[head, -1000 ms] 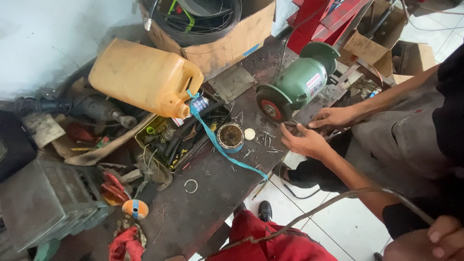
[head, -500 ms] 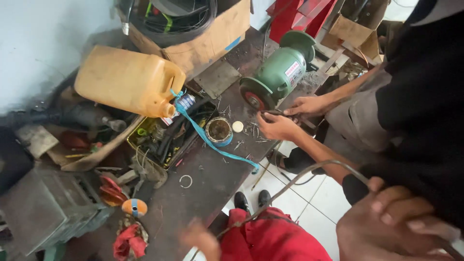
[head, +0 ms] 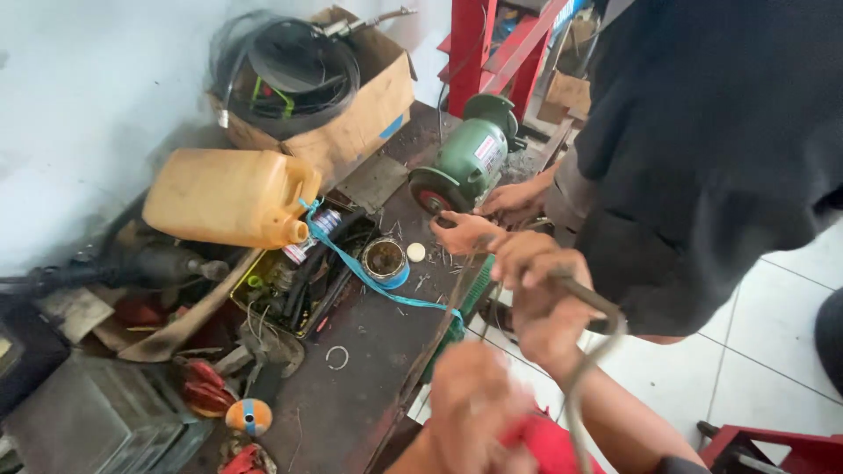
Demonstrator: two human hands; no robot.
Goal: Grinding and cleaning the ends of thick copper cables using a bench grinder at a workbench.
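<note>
Holding: a thin bent metal rod (head: 590, 303), up in the air off the edge of the tabletop (head: 369, 369), above the white floor tiles.
Progress: the rod is curved over at the top and runs down out of view; it touches neither the tabletop nor the green bench grinder (head: 470, 158), so any work on it looks to be only in hand, not finished.
Right hand (head: 540, 294): raised, forearm coming up from below, grip clenched around the rod's upper bend.
Left hand (head: 474, 399): lower and nearer the camera, blurred, just beside a red cloth (head: 549, 443); whether its grip is closed cannot be told.
Co-worker: two other hands (head: 464, 233) busy at the grinder's wheel, apart from the rod.
Around: a yellow jerrycan (head: 224, 197) lying on its side, a blue strap (head: 369, 276), a small tin (head: 385, 261), a cardboard box (head: 369, 114) of cables.
</note>
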